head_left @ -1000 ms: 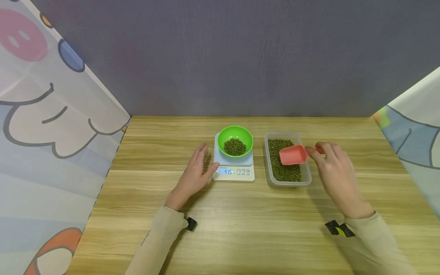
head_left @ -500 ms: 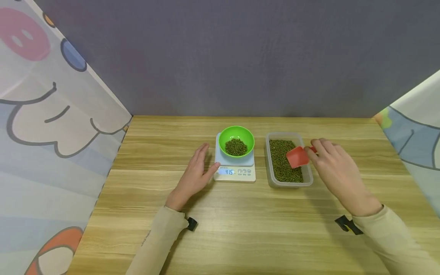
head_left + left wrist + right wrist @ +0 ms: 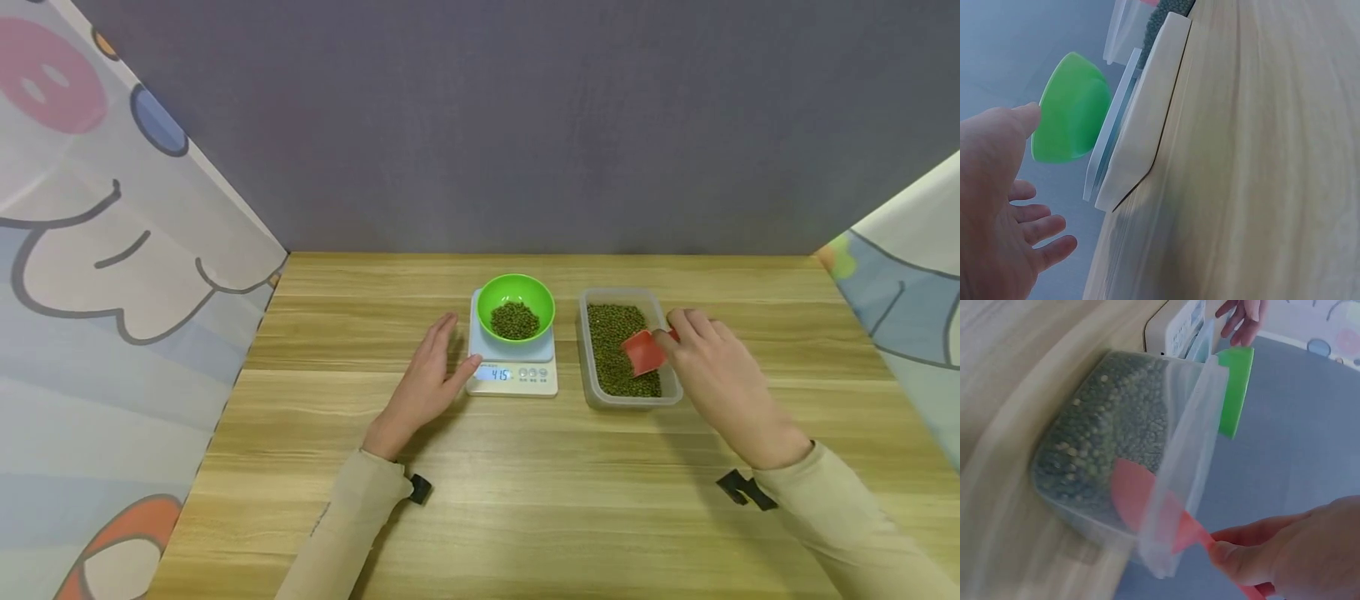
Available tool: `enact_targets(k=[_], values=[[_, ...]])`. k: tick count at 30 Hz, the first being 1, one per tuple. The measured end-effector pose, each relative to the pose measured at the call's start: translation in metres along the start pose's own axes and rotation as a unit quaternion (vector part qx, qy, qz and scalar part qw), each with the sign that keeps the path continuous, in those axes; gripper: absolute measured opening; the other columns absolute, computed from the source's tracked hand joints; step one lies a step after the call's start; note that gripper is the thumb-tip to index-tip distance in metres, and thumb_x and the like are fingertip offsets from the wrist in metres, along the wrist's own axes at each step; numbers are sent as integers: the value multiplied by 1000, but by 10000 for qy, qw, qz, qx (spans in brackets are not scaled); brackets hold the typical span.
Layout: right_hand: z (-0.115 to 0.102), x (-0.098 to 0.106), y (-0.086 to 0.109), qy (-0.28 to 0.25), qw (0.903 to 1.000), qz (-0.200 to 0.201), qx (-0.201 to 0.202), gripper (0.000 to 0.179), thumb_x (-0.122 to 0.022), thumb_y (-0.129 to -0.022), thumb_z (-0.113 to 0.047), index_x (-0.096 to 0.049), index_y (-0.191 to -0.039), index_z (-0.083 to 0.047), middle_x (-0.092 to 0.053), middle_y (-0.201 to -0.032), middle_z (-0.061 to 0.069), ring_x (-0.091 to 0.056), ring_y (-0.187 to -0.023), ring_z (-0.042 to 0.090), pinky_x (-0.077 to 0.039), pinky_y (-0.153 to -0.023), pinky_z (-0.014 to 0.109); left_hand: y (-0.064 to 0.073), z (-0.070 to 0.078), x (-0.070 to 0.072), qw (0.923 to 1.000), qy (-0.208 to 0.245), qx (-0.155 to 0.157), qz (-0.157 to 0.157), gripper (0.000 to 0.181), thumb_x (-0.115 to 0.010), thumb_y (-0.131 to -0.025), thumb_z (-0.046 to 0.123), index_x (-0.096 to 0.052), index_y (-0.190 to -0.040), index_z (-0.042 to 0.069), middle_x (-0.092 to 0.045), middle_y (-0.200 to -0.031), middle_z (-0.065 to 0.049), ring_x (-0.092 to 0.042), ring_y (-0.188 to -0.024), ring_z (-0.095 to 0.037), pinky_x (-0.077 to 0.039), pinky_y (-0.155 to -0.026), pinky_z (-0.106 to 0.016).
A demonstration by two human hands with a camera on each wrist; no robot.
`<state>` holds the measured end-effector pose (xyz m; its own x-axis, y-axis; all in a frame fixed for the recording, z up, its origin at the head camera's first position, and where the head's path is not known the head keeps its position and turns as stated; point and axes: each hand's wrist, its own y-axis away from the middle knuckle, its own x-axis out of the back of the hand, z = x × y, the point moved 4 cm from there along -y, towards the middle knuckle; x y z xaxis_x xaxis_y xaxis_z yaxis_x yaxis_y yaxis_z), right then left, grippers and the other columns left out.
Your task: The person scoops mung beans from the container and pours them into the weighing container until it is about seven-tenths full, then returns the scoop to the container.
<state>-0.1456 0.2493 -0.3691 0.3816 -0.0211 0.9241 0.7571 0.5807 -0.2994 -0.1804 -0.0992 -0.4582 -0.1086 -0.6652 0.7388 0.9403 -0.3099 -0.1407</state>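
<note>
My right hand (image 3: 716, 379) grips the handle of a red scoop (image 3: 643, 353), its bowl tilted down into the mung beans (image 3: 611, 333). The right wrist view shows the scoop (image 3: 1132, 490) through the wall of the clear plastic box (image 3: 1200, 419), its tip among the beans. My left hand (image 3: 426, 379) lies with fingers extended beside the kitchen scale (image 3: 517, 386), thumb at its front left corner. On the scale sits a green bowl (image 3: 491, 292) with a small heap of mung beans (image 3: 515, 322). The display (image 3: 495, 375) reads 415, any decimal point too small to make out.
The wooden table (image 3: 540, 483) carries the scale and, to its right, the plastic box. A grey partition (image 3: 525, 125) stands along the table's back edge. Panels with cartoon prints (image 3: 90, 275) flank both sides.
The red scoop has tipped from above the box down into the beans, my right hand turning and lowering with it. My left hand, the bowl and the display reading stay the same.
</note>
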Motion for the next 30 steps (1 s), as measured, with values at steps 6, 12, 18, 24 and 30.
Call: enact_targets(k=[6, 12, 18, 24, 30], values=[[12, -12, 7, -924, 9946, 297, -380, 45, -72, -67, 30, -72, -103, 3, -59, -100, 24, -55, -91, 42, -51, -67, 51, -1, 1, -1, 10000, -2, -5, -7, 80, -49, -107, 50, -22, -161, -3, -23, -168, -22, -22, -156, -36, -21, -127, -52], [20, -20, 15, -1470, 9848, 771, -518, 29, -82, -74, 12, -73, -100, 2, -62, -95, 23, -55, -88, 42, -49, -75, 55, -2, 2, -3, 10000, -13, 19, -62, 81, -49, -107, 51, -22, -162, -2, -23, -168, -22, -22, -156, -36, -21, -127, -52], [19, -25, 18, -1870, 9761, 946, -584, 31, -83, -74, 9, -73, -102, 1, -61, -96, 19, -53, -91, 39, -47, -77, 51, -2, 3, -3, 10000, 32, 24, -53, 81, -50, -106, 51, -22, -162, -2, -23, -168, -21, -23, -156, -36, -22, -127, -52], [16, -29, 20, -2032, 9706, 1148, -597, 29, -81, -76, 9, -74, -102, 1, -61, -98, 18, -53, -89, 37, -43, -76, 47, -1, 3, -2, 10000, 37, 16, -54, 81, -50, -106, 50, -22, -162, -2, -23, -168, -22, -23, -155, -37, -22, -127, -53], [15, -32, 21, -2182, 9672, 1116, -676, 30, -81, -76, 11, -75, -104, 1, -61, -100, 17, -50, -88, 32, -39, -73, 38, 0, 3, 0, 10000, 50, -2, -18, 81, -51, -106, 50, -22, -162, -2, -24, -167, -23, -24, -155, -37, -22, -127, -53]])
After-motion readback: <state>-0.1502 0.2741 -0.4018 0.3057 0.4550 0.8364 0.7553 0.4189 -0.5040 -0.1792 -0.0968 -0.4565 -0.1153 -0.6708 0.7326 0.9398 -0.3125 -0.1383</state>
